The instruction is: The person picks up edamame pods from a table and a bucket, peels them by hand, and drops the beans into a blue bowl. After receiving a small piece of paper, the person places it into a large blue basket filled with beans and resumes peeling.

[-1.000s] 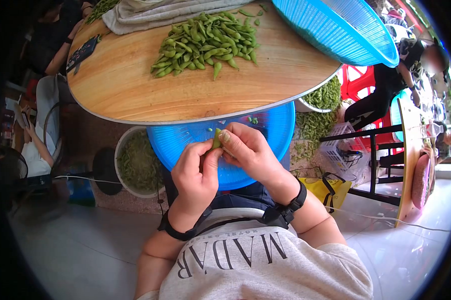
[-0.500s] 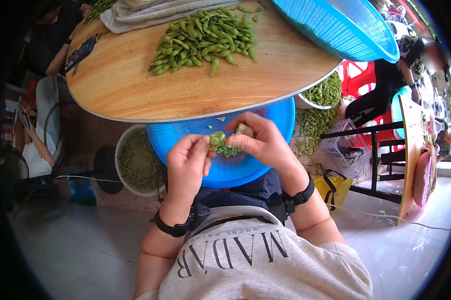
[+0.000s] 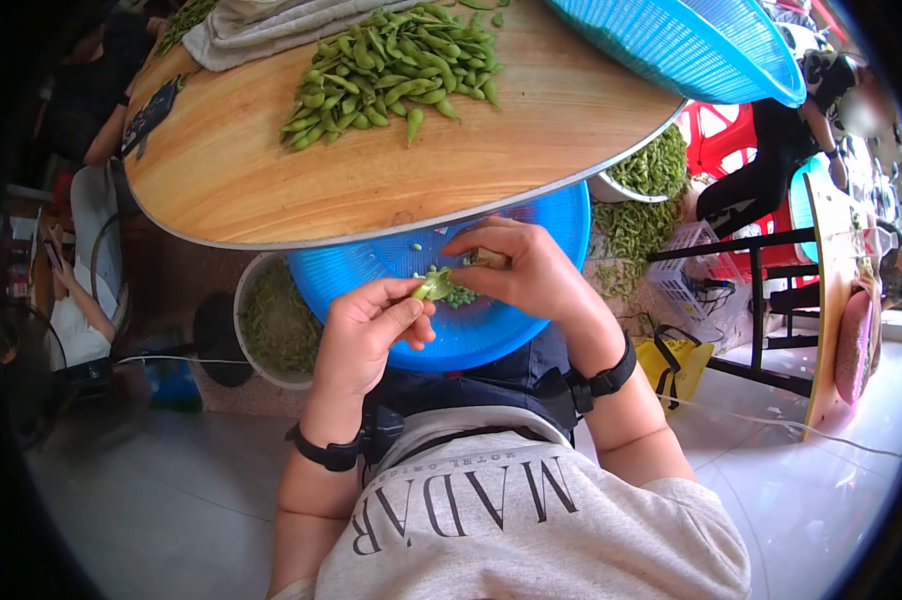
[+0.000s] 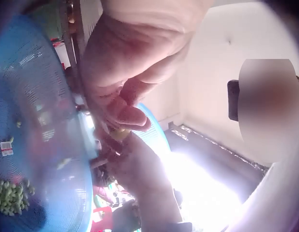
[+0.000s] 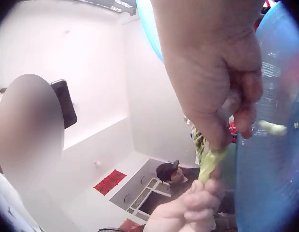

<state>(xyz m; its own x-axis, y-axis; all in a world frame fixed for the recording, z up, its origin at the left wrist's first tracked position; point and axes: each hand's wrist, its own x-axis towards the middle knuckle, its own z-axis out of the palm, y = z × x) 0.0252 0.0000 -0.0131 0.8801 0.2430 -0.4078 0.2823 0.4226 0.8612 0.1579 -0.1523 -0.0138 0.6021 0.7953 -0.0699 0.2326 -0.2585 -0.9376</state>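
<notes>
My left hand point(image 3: 356, 335) pinches a split green soybean pod point(image 3: 433, 285) between thumb and fingers over a blue basin point(image 3: 311, 282). Close at the pod's other side is my right hand point(image 3: 536, 272), its thumb tip touching the pod in the right wrist view and its index finger apart from it. Pale green beans show at the opened pod. A small pile of shelled beans point(image 4: 13, 195) lies in the basin below the hands. One pale bean point(image 5: 272, 127) appears against the basin in the right wrist view.
A wooden table point(image 3: 251, 190) overhangs the basin, bearing a heap of pods point(image 3: 396, 75), a grey cloth point(image 3: 261, 38) and a blue basket point(image 3: 706, 55). Buckets of pods point(image 3: 276, 325) stand on the floor either side. A yellow bag point(image 3: 676, 365) sits at the right.
The hands, first together on a closed pod, have drawn slightly apart. The pod is now split in the left hand, showing beans, while the right index finger has lifted away.
</notes>
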